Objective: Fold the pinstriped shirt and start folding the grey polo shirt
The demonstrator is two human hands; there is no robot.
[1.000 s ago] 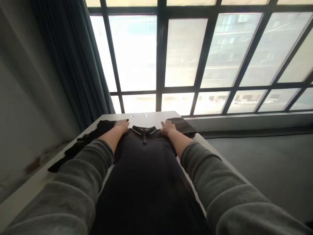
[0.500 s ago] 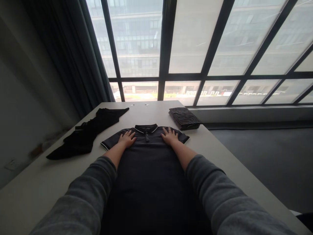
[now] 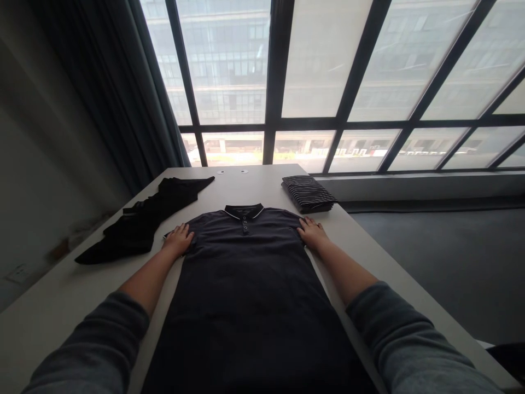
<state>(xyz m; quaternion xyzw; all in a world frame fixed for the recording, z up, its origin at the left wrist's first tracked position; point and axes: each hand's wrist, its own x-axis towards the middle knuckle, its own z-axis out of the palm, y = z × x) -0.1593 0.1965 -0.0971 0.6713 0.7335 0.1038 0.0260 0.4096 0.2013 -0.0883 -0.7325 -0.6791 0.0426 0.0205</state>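
A dark polo shirt (image 3: 250, 284) lies face up and spread out, its white-edged collar and buttons pointing away from me. My left hand (image 3: 179, 239) rests flat on the shirt's left sleeve, fingers stretched out. On the opposite sleeve lies my right hand (image 3: 312, 232), also flat with its fingers extended, covering much of that sleeve. Neither hand grips the cloth. The shirt's lower part runs toward me and out of the bottom of the view.
The white table (image 3: 254, 186) carries crumpled black clothing (image 3: 143, 219) on the left. A folded striped garment (image 3: 308, 193) sits near the right edge. Beyond the table are a large window (image 3: 229, 65) and a dark curtain (image 3: 118, 93). Grey floor (image 3: 443, 257) lies to the right.
My hands have slid apart, from the shirt's shoulders outward onto the sleeves. The shirt now lies smoother across the chest. The other clothes have stayed in place.
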